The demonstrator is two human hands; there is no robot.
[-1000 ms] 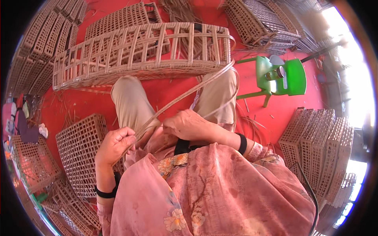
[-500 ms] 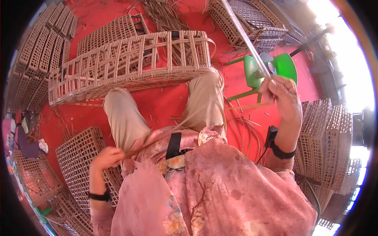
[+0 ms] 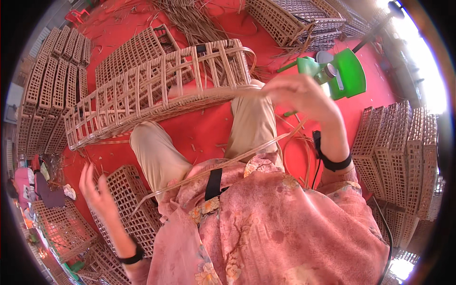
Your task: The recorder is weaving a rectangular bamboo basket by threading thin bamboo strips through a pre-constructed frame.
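A long open-weave rattan basket (image 3: 156, 90) lies on its side across the red floor just beyond my knees. My right hand (image 3: 304, 95) is raised at the basket's near right end, fingers pinched on a thin rattan strip (image 3: 237, 159). The strip runs from that hand, loops down and crosses my lap toward the lower left. My left hand (image 3: 97, 190) is held out to the left with fingers spread and nothing in it, above a flat woven panel (image 3: 130, 199) beside my left leg.
Stacks of woven panels stand at the left (image 3: 42, 90), at the right (image 3: 403, 152) and at the top right (image 3: 294, 19). A green plastic stool (image 3: 344, 71) is beyond my right hand. Loose rattan strips (image 3: 194, 19) lie piled behind the basket. More panels (image 3: 61, 232) lie at lower left.
My right hand has come down from high on the right to the basket's near end, still pulling the strip. My left hand has left my lap, swung out to the left and spread its fingers.
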